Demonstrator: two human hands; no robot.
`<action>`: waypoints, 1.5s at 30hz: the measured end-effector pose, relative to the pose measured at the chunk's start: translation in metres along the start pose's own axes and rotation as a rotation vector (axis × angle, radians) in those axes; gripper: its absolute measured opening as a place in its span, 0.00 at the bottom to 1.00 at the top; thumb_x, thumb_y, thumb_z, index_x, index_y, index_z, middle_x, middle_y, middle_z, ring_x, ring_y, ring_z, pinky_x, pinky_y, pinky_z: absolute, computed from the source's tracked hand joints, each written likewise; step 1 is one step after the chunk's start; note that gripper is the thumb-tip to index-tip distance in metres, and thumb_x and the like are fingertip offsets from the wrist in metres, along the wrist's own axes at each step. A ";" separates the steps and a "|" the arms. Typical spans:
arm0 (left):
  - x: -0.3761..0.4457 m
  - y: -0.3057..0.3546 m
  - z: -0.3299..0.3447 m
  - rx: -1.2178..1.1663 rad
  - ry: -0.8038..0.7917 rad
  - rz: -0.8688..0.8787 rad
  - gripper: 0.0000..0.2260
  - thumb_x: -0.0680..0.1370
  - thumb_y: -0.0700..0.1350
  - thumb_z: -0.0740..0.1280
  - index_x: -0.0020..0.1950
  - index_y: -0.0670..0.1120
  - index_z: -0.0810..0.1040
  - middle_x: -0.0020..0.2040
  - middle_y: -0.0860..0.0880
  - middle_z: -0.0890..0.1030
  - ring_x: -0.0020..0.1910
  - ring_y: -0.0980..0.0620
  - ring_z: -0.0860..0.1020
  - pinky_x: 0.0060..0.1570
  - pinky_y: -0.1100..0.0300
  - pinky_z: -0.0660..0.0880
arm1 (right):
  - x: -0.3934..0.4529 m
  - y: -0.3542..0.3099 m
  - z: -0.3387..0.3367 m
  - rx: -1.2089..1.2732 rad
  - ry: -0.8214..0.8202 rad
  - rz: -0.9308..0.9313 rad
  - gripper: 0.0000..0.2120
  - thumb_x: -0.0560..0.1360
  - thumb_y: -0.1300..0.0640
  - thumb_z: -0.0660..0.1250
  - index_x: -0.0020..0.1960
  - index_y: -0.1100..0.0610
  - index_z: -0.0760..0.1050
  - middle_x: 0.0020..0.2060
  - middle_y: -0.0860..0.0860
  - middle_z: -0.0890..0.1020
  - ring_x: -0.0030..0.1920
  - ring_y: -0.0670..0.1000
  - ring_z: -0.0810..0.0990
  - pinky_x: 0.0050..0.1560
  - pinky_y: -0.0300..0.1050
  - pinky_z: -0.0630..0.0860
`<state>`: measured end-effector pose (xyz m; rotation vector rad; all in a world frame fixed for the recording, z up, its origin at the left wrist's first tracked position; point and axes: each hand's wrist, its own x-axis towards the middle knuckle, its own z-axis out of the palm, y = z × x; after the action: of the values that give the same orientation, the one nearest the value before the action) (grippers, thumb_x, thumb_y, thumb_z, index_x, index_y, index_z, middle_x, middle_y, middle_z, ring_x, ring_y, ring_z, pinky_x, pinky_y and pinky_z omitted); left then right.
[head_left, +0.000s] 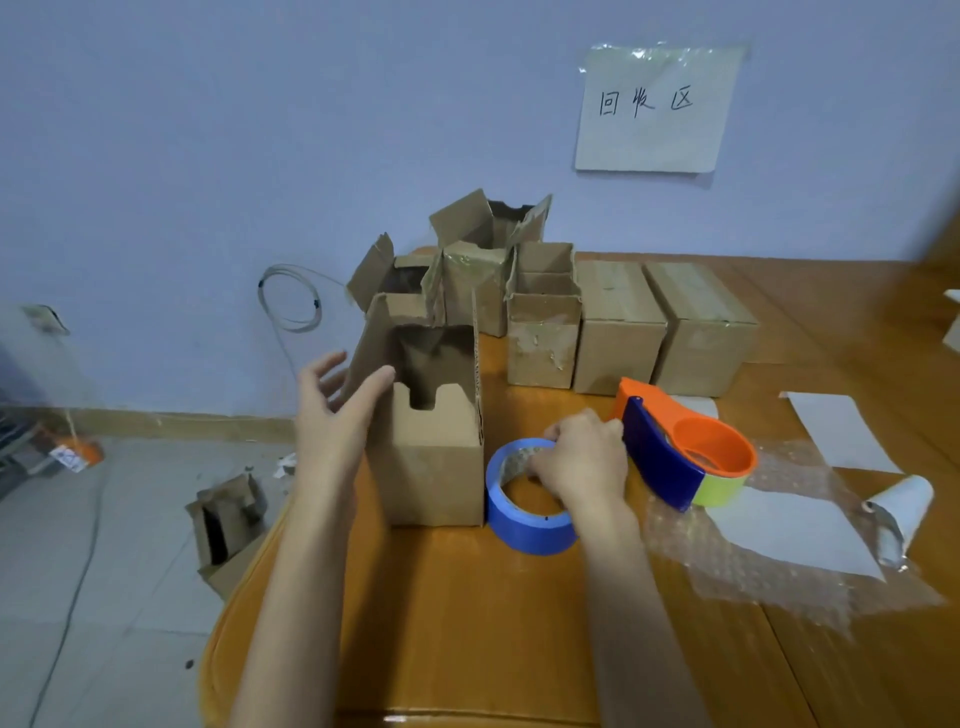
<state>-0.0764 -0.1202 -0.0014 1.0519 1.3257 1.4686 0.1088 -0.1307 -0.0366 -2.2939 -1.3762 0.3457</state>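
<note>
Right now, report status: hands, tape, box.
Left hand open, at left flap of open box. Right hand pinches rim of blue tape roll, lying flat beside box. Tape dispenser close beside right hand.

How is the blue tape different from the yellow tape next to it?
The blue tape is a bare roll; the yellow tape sits in an orange and blue dispenser. The right hand pinches the blue tape's rim; no hand touches the yellow tape. The blue tape's hole is open down to the table; an orange hub lines the yellow tape's. Both lie flat on the wooden table.
</note>
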 end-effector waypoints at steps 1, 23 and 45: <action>-0.001 0.000 0.005 -0.044 -0.022 -0.074 0.18 0.77 0.47 0.69 0.65 0.51 0.70 0.60 0.49 0.76 0.51 0.57 0.76 0.41 0.65 0.70 | -0.002 -0.001 0.003 -0.003 0.030 0.003 0.06 0.74 0.58 0.70 0.51 0.53 0.81 0.46 0.49 0.72 0.59 0.55 0.69 0.61 0.50 0.72; -0.007 0.004 0.017 -0.174 -0.034 -0.195 0.14 0.73 0.38 0.56 0.29 0.48 0.59 0.25 0.54 0.64 0.30 0.54 0.64 0.33 0.60 0.60 | -0.006 -0.054 -0.128 0.720 0.107 -0.219 0.12 0.75 0.51 0.68 0.55 0.51 0.68 0.57 0.51 0.73 0.51 0.49 0.76 0.50 0.48 0.73; -0.005 -0.002 0.024 -0.150 -0.005 -0.184 0.08 0.71 0.38 0.56 0.34 0.47 0.60 0.31 0.50 0.63 0.29 0.54 0.63 0.32 0.59 0.60 | 0.012 -0.142 -0.041 -0.130 0.026 -0.375 0.14 0.77 0.52 0.60 0.59 0.57 0.74 0.64 0.56 0.68 0.64 0.58 0.64 0.46 0.45 0.65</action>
<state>-0.0517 -0.1184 -0.0014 0.8145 1.2528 1.4023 0.0223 -0.0718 0.0688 -2.0668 -1.8182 0.1091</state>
